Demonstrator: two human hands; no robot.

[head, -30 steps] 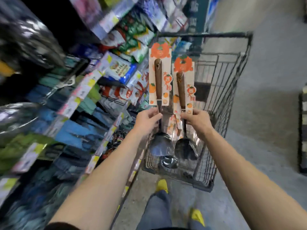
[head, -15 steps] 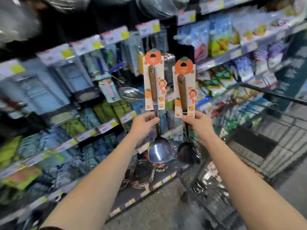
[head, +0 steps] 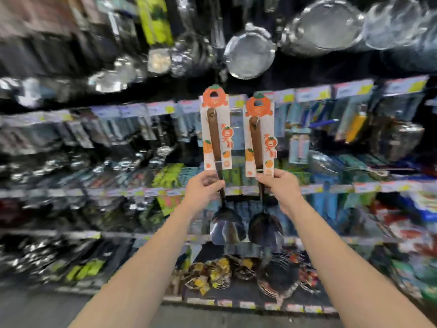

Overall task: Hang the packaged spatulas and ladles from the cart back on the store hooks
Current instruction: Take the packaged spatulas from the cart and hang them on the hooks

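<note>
shelves (head: 71, 192): store racks fill the background, heavily blurred; packaged utensils on rows with price tags, strainers (head: 250, 53) up top
left hand (head: 203, 188): raised in front of the racks, fingers closed around the spatula's metal shank just under its card
spatula (head: 216, 138): held upright, brown handle up, flat blade hanging below the hand; white card with orange fruit print and a hang hole at the top
right hand (head: 281, 188): raised at about the same height, pinching the bottom edge of the ladle's card and the shank
ladle (head: 257, 143): upright, just beside the spatula and apart from it, dark bowl hanging below the hand; same kind of card, top sits a bit lower
hooks: cannot tell which one, too blurred
cards vs rack: both in the air, whether they touch anything on the rack cannot be told
</note>
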